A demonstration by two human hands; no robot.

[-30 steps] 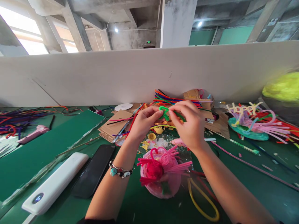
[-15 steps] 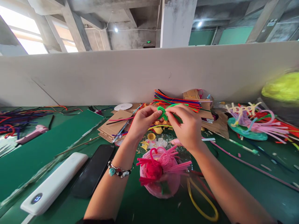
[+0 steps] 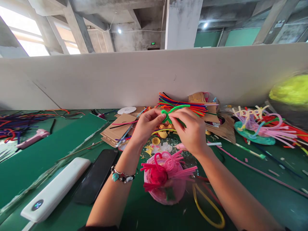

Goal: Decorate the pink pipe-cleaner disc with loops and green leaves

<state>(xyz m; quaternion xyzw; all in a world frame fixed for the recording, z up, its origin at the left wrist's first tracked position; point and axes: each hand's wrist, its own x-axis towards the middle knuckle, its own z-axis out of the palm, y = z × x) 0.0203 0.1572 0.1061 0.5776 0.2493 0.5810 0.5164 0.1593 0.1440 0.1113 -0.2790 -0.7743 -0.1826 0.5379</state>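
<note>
Between my two hands is a green pipe cleaner, bent into small loops, with a free length stretching up to the right. The fingertips of my left hand pinch its looped left end. My right hand pinches it just to the right of the loops; its fingers partly hide the piece. Below my hands, on the green table, sits a round pink pipe-cleaner piece with a red rosette and pink strands fanning to the right.
A white power bank and black phone lie left. Behind my hands are cardboard pieces and a bundle of coloured pipe cleaners. A teal-based pipe-cleaner piece stands right. A low white partition runs along the back.
The green pipe cleaner has turned slightly between my fingers, and its free end now shows more plainly above my right hand. Both hands stay nearly in place.
</note>
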